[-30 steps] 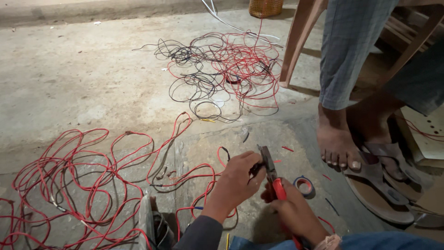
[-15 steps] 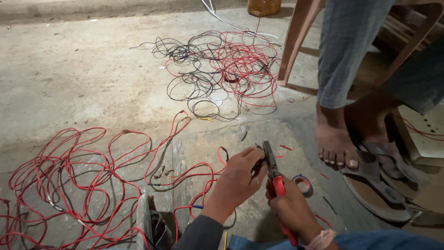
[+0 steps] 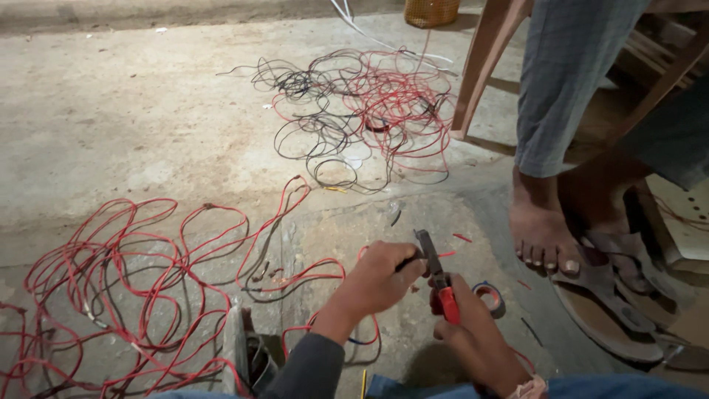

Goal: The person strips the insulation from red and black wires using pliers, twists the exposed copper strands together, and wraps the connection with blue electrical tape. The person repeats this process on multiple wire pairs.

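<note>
Concrete floor (image 3: 133, 111), rough and dusty, red wire (image 3: 111, 295) sprawled everywhere. Right hand (image 3: 473, 336) grips red-handled pliers (image 3: 436, 277); left hand (image 3: 380, 277) pinches at their jaws. Tape roll (image 3: 489, 298) nearby, someone's bare foot (image 3: 543, 236) crowding close.

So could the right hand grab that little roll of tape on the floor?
Probably yes: the tape roll lies on bare floor right beside the right hand, nothing between, but that hand holds red-handled pliers.

Wire pile (image 3: 125, 288) left of pliers (image 3: 436, 273); tape roll (image 3: 489, 298) right.
</note>
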`<state>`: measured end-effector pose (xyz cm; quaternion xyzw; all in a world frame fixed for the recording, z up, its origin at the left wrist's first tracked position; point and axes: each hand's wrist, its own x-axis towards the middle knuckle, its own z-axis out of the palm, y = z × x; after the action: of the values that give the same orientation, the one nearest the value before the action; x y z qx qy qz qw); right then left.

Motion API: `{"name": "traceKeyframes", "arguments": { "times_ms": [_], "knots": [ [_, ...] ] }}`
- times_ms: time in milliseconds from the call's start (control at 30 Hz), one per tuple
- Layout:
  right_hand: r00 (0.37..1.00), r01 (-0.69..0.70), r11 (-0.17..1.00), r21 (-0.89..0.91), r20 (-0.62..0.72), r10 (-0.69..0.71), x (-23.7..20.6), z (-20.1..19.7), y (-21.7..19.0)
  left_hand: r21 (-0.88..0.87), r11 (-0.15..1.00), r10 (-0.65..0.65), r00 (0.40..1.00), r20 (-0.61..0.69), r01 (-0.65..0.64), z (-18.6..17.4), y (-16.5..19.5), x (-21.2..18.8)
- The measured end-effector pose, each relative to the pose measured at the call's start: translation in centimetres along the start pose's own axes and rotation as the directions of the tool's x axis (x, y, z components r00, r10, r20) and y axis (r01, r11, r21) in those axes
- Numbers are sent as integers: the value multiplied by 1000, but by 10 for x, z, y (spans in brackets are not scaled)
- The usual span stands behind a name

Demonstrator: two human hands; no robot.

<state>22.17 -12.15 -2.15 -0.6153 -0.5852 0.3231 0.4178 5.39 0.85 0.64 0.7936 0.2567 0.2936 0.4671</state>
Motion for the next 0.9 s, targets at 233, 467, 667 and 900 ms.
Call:
{"name": "traceKeyframes", "arguments": {
  "times_ms": [233,467,667,900],
  "knots": [
    [997,77,990,-120,33,-73,-2,-6,-6,-426,875,-145,964,221,229,-7,-11,0],
    [994,-102,993,60,-37,105,0,6,-4,-417,909,33,993,115,18,-9,-10,-1],
    [946,-323,886,334,74,316,6,6,-10,165,960,247,961,-124,-225,-1,11,-2],
    [894,-437,740,512,156,419,7,3,-4,313,887,379,922,-75,-339,2,30,-5]
  ]
}}
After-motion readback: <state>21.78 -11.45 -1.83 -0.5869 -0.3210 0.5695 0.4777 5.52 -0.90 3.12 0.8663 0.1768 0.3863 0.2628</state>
